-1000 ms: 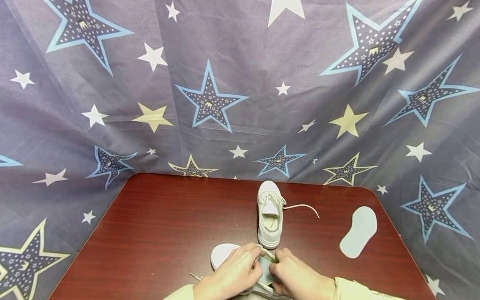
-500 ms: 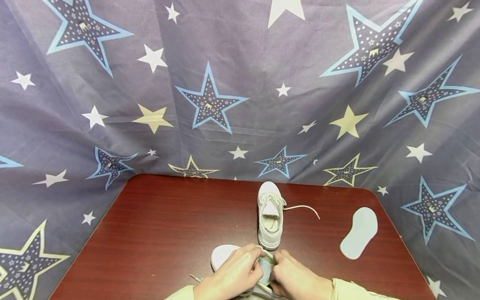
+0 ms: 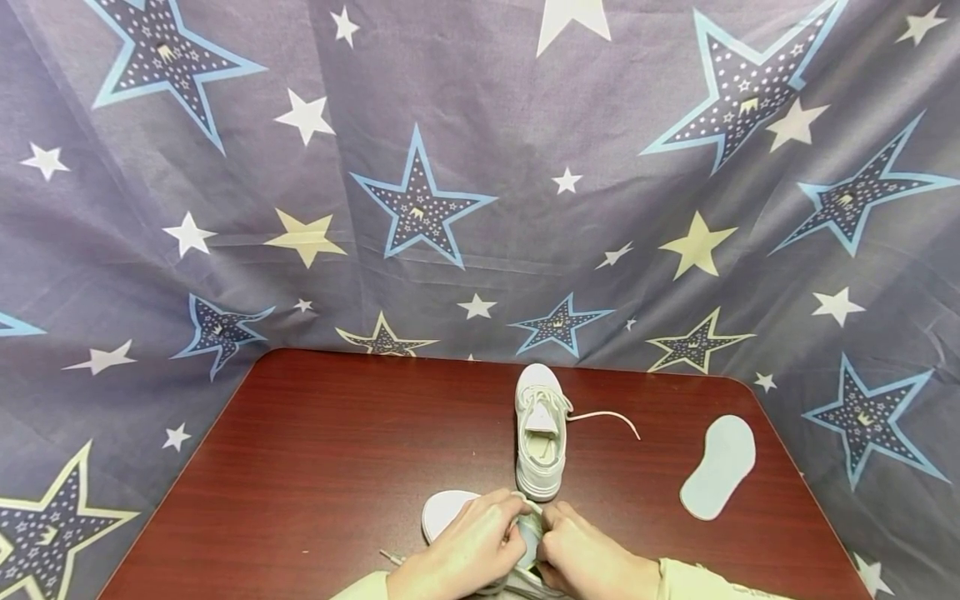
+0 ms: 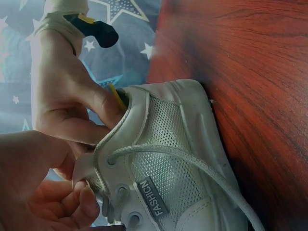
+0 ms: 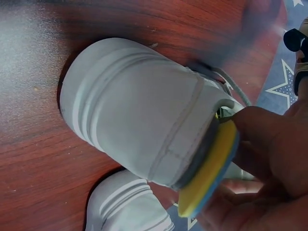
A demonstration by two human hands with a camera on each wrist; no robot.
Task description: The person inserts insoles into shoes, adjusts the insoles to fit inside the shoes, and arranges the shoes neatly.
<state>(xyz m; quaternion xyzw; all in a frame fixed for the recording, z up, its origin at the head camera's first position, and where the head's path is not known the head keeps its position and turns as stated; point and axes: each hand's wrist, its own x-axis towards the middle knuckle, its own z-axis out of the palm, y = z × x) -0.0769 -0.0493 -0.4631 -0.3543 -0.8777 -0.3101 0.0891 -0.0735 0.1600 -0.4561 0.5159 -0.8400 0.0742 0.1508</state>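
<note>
A white lace-up sneaker (image 3: 447, 510) lies at the table's near edge, toe to the left, with "FASHION" on its mesh side in the left wrist view. My left hand (image 3: 472, 537) pinches its tongue (image 4: 85, 167) at the opening. An insole (image 5: 211, 163), light blue on one face and yellow on the other, sits partly inside the shoe. Its heel end sticks out over the back collar. My right hand (image 3: 588, 550) holds that insole, thumb and fingers at the collar. The insole's front part is hidden in the shoe.
A second white sneaker (image 3: 538, 473) stands just beyond, toe away, one lace trailing right. Another light blue insole (image 3: 718, 467) lies on the right of the dark red table (image 3: 360, 433). A star-patterned cloth (image 3: 480, 208) hangs around the table.
My right hand has shifted slightly left, toward the shoe's opening, along with the insole. The left hand keeps its hold, and the other shoe and loose insole stay put.
</note>
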